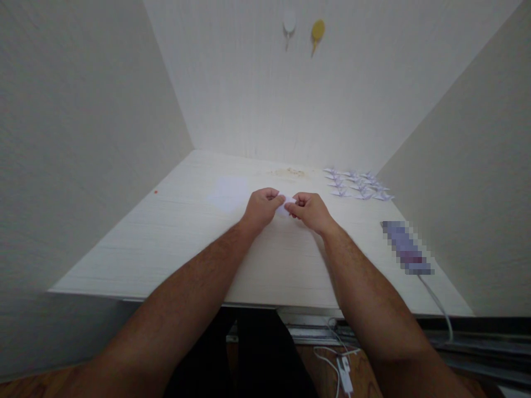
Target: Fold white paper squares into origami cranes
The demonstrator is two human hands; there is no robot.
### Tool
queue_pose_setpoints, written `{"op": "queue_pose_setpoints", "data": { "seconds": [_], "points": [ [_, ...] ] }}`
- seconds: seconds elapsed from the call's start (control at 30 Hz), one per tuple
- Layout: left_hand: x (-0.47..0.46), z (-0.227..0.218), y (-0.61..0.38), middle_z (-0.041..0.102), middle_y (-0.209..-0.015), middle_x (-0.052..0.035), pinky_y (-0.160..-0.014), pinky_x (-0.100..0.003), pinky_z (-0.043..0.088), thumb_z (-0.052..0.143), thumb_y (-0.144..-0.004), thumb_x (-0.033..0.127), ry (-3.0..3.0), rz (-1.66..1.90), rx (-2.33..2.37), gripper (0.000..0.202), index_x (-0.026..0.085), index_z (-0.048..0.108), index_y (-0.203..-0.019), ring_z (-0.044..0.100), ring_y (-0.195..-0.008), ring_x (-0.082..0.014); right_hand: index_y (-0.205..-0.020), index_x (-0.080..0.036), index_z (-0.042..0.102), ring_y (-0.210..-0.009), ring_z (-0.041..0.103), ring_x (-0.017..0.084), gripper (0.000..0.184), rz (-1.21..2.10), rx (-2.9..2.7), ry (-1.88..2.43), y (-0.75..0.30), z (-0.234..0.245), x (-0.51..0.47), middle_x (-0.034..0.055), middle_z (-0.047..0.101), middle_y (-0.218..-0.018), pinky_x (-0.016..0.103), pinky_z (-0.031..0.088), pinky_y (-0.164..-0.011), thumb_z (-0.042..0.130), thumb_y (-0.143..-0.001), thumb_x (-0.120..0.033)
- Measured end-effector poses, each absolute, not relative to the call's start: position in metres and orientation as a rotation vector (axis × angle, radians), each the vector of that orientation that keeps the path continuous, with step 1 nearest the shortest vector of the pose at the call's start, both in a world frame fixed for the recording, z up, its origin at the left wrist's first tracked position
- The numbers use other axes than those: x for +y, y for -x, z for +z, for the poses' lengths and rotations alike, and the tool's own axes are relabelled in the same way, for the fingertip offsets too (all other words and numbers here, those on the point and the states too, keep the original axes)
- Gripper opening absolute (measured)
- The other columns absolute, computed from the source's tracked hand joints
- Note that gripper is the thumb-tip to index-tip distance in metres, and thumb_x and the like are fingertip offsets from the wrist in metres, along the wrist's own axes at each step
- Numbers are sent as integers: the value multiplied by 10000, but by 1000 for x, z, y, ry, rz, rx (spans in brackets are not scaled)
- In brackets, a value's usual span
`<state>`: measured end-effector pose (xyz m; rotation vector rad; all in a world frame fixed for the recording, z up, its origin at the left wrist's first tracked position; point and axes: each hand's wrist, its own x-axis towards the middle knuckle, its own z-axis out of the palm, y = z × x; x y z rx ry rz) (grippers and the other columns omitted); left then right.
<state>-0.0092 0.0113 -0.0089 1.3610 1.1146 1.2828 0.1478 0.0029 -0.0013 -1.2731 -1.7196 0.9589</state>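
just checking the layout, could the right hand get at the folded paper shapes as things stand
Probably yes: nothing seems to stand between the right hand and the folded paper shapes on the tabletop, though that hand is pinching a small piece of paper.

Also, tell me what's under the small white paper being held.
White tabletop shows around the paper; what lies directly beneath is covered by it, the left hand and the right hand.
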Motion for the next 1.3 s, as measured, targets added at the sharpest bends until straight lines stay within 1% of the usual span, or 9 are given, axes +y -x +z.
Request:
{"op": "queue_pose_setpoints", "data": {
  "seconds": [0.13,0.27,0.47,0.6,0.73,0.97,1.07,1.2,1.3],
  "points": [
    [9,-9,7,547,-553,30,-495,-225,355,647,-691,323,-1324,1308,1113,182,146,608,-680,462,-502,-90,-658,-167,572,-463,428,79,242,984,-1659,1279,-145,1,1,-27,552,-546,220,276,-439,705,-676,-368],
    [10,-10,8,543,-566,27,-490,-224,351,640,-703,330,-1293,1337,1100,188,149,598,-685,453,-508,-89,-638,-173,555,-452,414,76,223,1048,-1613,1296,-142,3,-3,-44,530,-517,222,274,-445,715,-646,-328],
    [15,-10,9,522,-604,33,-511,-221,384,629,-709,347,-1161,1413,1057,199,159,565,-718,457,-529,-83,-622,-171,598,-457,402,80,180,981,-1669,1293,-139,3,-4,-34,538,-518,230,284,-453,656,-688,-329],
    [15,-9,8,552,-636,29,-532,-222,414,626,-712,369,-1180,1402,1079,254,159,574,-844,497,-549,-92,-607,-172,599,-478,442,92,156,940,-1545,1276,-139,1,-1,-24,561,-530,231,324,-462,664,-660,-304],
    [14,-10,10,597,-669,21,-550,-220,424,642,-694,305,-1266,1380,1060,341,148,587,-992,524,-564,-94,-640,-175,610,-448,442,89,134,964,-1394,1232,-140,1,1,-28,564,-523,226,327,-437,670,-651,-293],
    [9,-5,14,608,-619,26,-520,-211,380,623,-635,178,-1495,1141,1078,120,148,613,-751,508,-532,-89,-648,-167,613,-424,431,85,125,940,-1285,1225,-145,0,3,-28,554,-492,221,308,-419,664,-659,-280],
    [8,-4,16,569,-581,40,-504,-209,357,623,-654,215,-1582,1102,1127,82,155,616,-709,476,-518,-89,-630,-165,603,-430,428,83,151,984,-1326,1223,-145,0,3,-31,543,-484,222,304,-425,690,-644,-288],
    [10,-7,17,574,-597,30,-503,-211,353,644,-685,301,-1551,1154,1132,149,155,620,-703,475,-531,-92,-693,-167,625,-430,434,82,205,1055,-1374,1189,-144,-1,2,-32,560,-508,223,315,-427,716,-651,-346],
    [11,-9,17,583,-613,27,-506,-210,358,659,-684,315,-1525,1151,1096,167,155,614,-698,473,-533,-89,-676,-169,614,-430,442,82,217,1029,-1386,1186,-144,-2,2,-31,560,-506,224,327,-430,731,-639,-348]
  ]
}}
